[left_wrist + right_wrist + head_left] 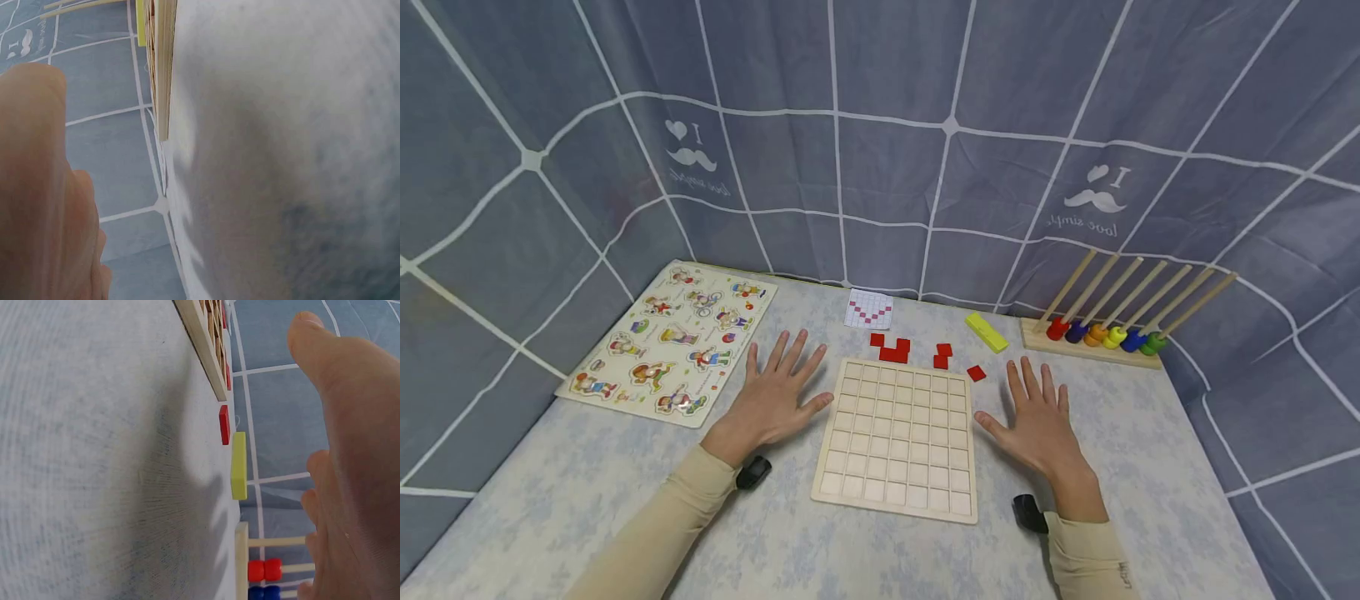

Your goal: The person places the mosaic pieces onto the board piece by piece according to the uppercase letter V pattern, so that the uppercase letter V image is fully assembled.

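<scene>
A wooden grid board (895,437) with rows of square recesses lies on the table in front of the person. To its left the left hand (775,398) is spread palm down, thumb close to the board's edge and nothing held. On the other side the right hand (1036,425) is spread the same way, holding nothing. Shadows beneath both hands show in the wrist views. Several red square tiles (893,355) lie behind the board, one single red tile (224,425) nearest the right hand. Behind them lies a paper card (868,310) with a pink V pattern on a grid.
At the left lies a puzzle board (673,346) with pictures of children. A yellow block (987,332) rests at the back right. Beside it stands a wooden rack (1097,343) with upright rods and coloured beads. A grey-blue curtain (887,167) hangs behind the table.
</scene>
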Demonstrator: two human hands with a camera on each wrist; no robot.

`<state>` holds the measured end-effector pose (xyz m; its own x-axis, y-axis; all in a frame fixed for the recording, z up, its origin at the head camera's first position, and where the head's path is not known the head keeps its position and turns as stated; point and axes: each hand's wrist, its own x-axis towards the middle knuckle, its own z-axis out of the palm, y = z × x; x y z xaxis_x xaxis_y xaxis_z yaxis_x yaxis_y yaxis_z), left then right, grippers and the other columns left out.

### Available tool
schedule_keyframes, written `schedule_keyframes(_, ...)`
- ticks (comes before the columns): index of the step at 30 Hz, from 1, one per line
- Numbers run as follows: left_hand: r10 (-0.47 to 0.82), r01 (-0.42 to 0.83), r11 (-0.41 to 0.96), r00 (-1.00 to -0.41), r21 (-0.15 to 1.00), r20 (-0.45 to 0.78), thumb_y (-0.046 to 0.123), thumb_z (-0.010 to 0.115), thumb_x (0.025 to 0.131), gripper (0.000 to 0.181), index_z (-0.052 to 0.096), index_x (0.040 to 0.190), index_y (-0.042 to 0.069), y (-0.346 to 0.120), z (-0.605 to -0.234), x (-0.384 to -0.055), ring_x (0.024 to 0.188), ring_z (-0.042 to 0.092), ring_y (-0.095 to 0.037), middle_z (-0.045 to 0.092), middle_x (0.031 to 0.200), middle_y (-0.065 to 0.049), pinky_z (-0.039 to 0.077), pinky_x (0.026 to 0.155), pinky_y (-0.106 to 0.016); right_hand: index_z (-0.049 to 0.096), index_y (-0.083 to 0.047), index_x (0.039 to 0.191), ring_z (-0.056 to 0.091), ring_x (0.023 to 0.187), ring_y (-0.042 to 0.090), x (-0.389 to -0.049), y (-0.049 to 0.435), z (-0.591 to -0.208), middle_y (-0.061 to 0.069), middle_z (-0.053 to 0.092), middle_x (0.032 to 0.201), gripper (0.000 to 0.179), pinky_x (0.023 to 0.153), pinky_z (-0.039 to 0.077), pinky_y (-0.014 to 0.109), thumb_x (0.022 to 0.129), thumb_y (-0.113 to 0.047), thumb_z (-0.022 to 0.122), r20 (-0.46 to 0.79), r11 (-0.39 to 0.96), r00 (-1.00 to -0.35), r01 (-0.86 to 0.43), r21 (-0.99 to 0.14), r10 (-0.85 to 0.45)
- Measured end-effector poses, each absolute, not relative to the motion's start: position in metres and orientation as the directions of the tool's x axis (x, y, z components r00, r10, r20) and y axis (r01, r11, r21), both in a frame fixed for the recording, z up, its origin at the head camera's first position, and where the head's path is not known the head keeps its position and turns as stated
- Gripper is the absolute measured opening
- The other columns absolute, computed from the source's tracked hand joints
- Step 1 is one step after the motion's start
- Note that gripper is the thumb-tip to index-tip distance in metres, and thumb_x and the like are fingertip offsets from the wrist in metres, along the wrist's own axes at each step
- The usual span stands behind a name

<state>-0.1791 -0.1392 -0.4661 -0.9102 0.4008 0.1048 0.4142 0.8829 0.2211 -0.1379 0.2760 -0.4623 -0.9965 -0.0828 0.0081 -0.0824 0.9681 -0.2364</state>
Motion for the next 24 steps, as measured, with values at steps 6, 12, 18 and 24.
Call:
schedule_keyframes(6,0.425,0.416,0.844,-0.904,0.339,0.05,0.06,0.048,0.101,0.079,0.021,0.165,0.022,-0.136,-0.471,-0.176,0.16,0.006,-0.04,0.009,0.173,-0.012,0.006,0.121,-0.076,0.013,-0.003,0.164,0.014,0.153,0.052,-0.141,0.281,-0.47,0.026,0.014,0.169,0.101,0.117,0.023,0.075,0.096,-0.063,0.057,0.049,0.942,-0.995,-0.1,-0.322,-0.089)
schedule_keyframes(12,0.514,0.446,0.756,-0.858,0.48,-0.013,0.064,0.054,0.097,0.093,0.014,0.166,0.017,-0.143,-0.483,-0.146,0.161,0.01,-0.034,0.01,0.173,-0.01,0.011,0.127,-0.064,0.032,0.002,0.158,0.047,0.128,0.045,-0.146,0.28,-0.488,0.03,0.044,0.146,0.081,0.102,0.046,0.065,0.099,-0.043,0.064,0.066,0.869,-0.997,-0.062,-0.491,-0.034)
schedule_keyframes(18,0.571,0.484,0.694,-0.821,0.533,0.002,0.066,0.07,0.085,0.11,0.016,0.166,0.013,-0.149,-0.483,-0.119,0.16,0.014,-0.029,0.014,0.173,-0.005,0.011,0.129,-0.059,0.056,0.0,0.143,0.063,0.106,0.031,-0.16,0.274,-0.489,0.017,0.065,0.124,0.058,0.093,0.054,0.051,0.096,-0.031,0.071,0.021,0.837,-0.999,-0.044,-0.545,-0.039)
schedule_keyframes(24,0.651,0.545,0.644,-0.759,0.537,-0.012,0.075,0.072,0.076,0.126,0.012,0.165,0.01,-0.138,-0.483,-0.112,0.161,0.012,-0.025,0.01,0.174,-0.003,0.004,0.128,-0.057,0.063,-0.001,0.135,0.062,0.095,0.027,-0.183,0.275,-0.481,0.014,0.068,0.111,0.051,0.085,0.053,0.046,0.094,-0.03,0.075,0.049,0.858,-0.997,-0.076,-0.508,-0.06)
